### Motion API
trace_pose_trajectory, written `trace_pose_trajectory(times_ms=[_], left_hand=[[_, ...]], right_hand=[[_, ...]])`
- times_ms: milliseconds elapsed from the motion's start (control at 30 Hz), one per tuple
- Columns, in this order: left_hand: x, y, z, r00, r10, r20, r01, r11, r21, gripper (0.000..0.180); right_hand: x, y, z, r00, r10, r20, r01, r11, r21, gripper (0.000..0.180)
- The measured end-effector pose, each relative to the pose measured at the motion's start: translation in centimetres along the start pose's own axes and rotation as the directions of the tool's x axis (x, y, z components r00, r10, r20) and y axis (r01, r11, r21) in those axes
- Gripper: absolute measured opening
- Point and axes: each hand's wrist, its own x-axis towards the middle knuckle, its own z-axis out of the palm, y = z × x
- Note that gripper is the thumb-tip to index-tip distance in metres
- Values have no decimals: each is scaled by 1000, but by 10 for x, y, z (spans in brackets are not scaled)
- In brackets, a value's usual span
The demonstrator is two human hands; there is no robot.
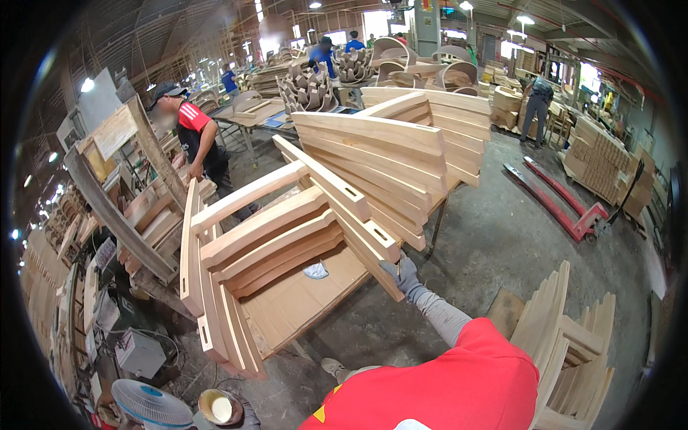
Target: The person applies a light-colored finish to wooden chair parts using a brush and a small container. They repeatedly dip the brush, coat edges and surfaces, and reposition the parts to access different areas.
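My right hand (407, 278), in a grey glove, is closed beside the right end of a stack of pale wooden chair frames (269, 228). A thin, light-coloured piece shows at its fingers, too small to name. Oblong slots are cut into the ends of the frames' rails. Low at the bottom edge, my left hand (249, 417), gloved and partly cut off, grips a round pot (208, 405) of cream-coloured liquid. The stack rests on a board-topped table (287, 308), where a small crumpled white and blue item (315, 270) lies.
More stacked frames (373, 147) stand beyond, and others (573, 351) at the lower right. A white fan (152, 403) is at the lower left. A person in red and black (201, 136) works at the left. A red pallet truck (562, 204) stands on the floor at right.
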Motion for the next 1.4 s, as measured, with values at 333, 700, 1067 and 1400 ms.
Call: trace_pose_trajectory(times_ms=[333,700,1067,1400], left_hand=[[-9,-27,-13,993,-83,-89,81,996,-34,67],[-2,0,-10,802,-596,-48,342,523,-780,66],[-10,-28,-13,804,-584,116,341,292,-893,36],[-8,-1,-19,952,-277,-133,236,937,-259,55]], right_hand=[[-7,-10,-4,998,-8,56,2,995,104,46],[-5,11,1,989,-144,17,144,989,15,30],[-4,9,0,997,-52,56,45,992,121,40],[0,37,5,991,-93,95,90,995,34,38]])
